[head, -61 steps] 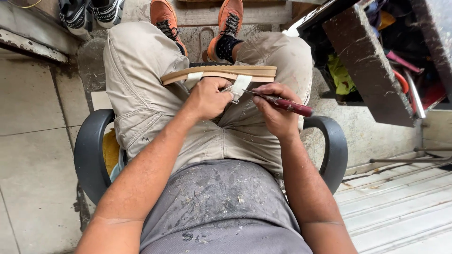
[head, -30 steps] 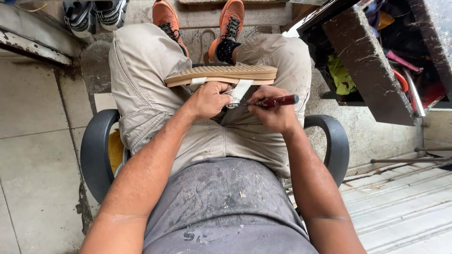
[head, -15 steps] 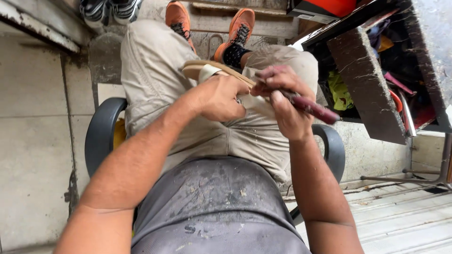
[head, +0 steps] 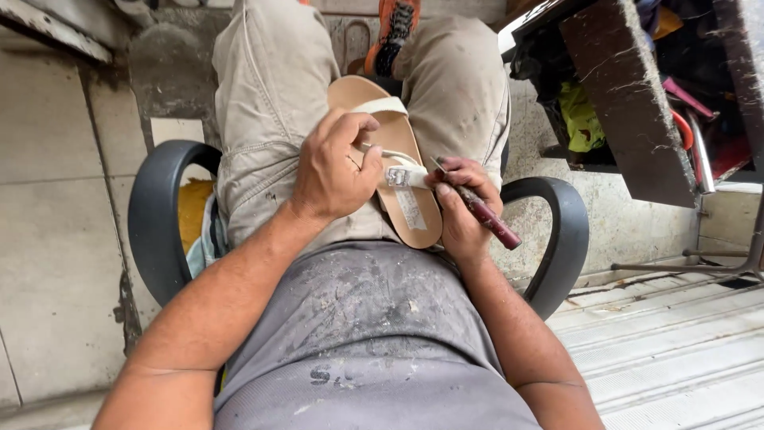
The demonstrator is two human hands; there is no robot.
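Tan sandal on lap, left hand pinching its strap, right hand gripping maroon-handled tool

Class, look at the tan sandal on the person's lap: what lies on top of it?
On the sandal lie white straps and a buckle; the left hand hides part of its footbed.

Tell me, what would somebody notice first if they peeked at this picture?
Probably the tan sandal with white straps, lying on the person's lap in the middle. The left hand grips it by a strap, while the right hand holds a dark red-handled tool beside the sandal's buckle. An orange shoe peeks out at the top.
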